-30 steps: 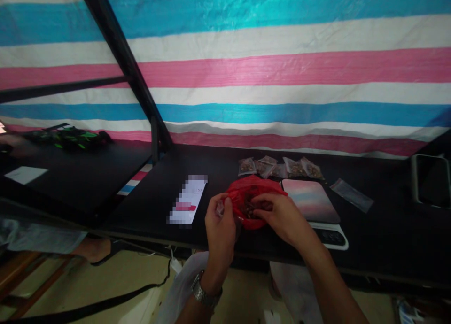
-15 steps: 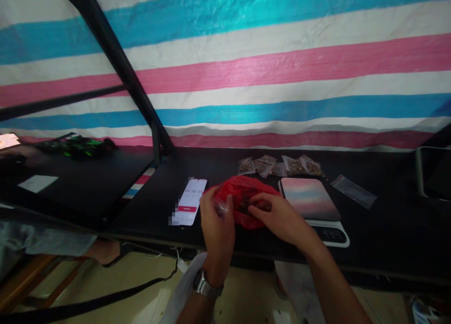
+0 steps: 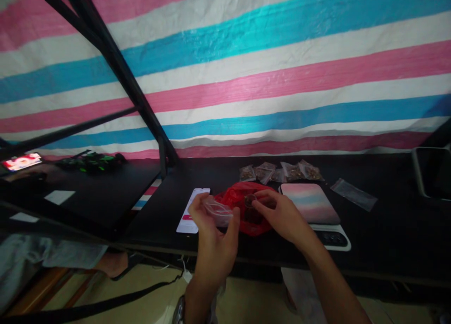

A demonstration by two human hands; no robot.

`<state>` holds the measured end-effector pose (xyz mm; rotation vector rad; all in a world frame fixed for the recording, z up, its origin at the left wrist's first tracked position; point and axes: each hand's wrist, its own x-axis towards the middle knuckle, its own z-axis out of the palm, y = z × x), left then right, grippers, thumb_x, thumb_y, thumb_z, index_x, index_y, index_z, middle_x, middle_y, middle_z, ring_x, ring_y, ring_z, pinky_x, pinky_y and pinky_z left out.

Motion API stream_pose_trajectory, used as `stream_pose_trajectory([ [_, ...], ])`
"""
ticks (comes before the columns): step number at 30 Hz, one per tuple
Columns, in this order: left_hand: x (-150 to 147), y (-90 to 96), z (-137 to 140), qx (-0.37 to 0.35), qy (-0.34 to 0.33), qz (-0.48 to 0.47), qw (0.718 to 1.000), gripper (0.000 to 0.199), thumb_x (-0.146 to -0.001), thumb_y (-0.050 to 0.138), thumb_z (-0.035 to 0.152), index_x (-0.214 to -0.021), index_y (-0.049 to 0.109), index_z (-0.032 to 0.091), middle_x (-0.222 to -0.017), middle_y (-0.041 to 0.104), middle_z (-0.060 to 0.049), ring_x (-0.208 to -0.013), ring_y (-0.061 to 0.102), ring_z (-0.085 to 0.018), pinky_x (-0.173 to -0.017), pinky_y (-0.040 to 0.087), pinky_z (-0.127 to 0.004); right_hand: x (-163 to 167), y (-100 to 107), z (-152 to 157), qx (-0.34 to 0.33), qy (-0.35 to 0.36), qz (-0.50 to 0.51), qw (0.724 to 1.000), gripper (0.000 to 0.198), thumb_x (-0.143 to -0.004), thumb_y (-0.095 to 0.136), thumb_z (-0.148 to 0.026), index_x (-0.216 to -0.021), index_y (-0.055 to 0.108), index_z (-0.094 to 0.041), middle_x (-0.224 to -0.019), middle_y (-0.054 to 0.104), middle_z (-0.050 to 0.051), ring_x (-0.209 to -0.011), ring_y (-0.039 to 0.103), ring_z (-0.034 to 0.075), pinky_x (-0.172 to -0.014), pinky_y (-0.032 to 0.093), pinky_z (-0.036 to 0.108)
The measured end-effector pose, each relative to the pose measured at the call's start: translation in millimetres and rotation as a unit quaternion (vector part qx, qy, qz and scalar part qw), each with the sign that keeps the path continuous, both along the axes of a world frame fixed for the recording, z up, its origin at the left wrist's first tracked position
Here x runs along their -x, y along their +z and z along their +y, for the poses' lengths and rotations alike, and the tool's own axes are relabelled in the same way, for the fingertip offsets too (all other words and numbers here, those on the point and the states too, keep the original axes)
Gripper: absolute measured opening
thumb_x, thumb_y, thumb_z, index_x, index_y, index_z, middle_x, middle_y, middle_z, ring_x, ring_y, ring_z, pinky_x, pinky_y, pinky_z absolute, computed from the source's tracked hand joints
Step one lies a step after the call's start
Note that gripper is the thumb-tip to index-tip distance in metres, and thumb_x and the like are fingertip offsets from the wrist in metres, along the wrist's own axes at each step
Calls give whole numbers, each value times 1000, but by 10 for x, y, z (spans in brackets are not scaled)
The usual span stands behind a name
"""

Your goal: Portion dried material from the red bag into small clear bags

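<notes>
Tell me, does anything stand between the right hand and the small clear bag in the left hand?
Nothing visible fully blocks the gap between the right hand and the small clear bag. The thumb of the left hand rises at the bag's right edge, and the red bag seems to lie below.

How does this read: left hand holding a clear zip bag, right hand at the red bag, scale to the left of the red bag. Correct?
One slip: the head view shows the scale to the right of the red bag. The left hand holding a clear zip bag and the right hand at the red bag stand.
</notes>
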<state>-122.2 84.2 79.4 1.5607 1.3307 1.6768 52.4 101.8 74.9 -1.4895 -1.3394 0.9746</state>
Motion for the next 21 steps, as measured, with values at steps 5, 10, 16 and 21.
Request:
stream_pose_trajectory([
  [5,-213,-2,102,127,-185,-110,968,36,-87,75,33,-116,56,23,-97,69,-2,-83,68,-18,-77,57,-30,-115,14,-8,-5,-1,51,999,22,-92,69,-28,-112,74,-18,-105,82,10,-95,79,23,-86,61,36],
  [10,-221,-216,273,149,-206,-50,966,23,-87,70,26,-109,65,20,-103,75,-7,-93,72,-21,-86,57,-35,-219,40,-12,-25,-31,71,997,21,-91,71,-30,-108,75,-19,-103,83,10,-94,79,23,-85,62,35],
  [16,-283,-367,276,105,-205,-1,973,25,-92,65,21,-117,61,20,-113,73,-10,-103,72,-23,-96,56,-40,-107,160,-63,-71,4,33,997,22,-90,73,-24,-111,75,-22,-108,81,7,-97,77,22,-92,61,37],
  [21,-340,-400,260,92,-207,-34,973,38,-89,67,18,-126,57,20,-128,69,-13,-117,69,-26,-106,52,-45,27,290,-145,-147,35,-122,981,28,-87,71,-10,-109,77,-27,-122,75,5,-117,68,23,-110,52,41],
])
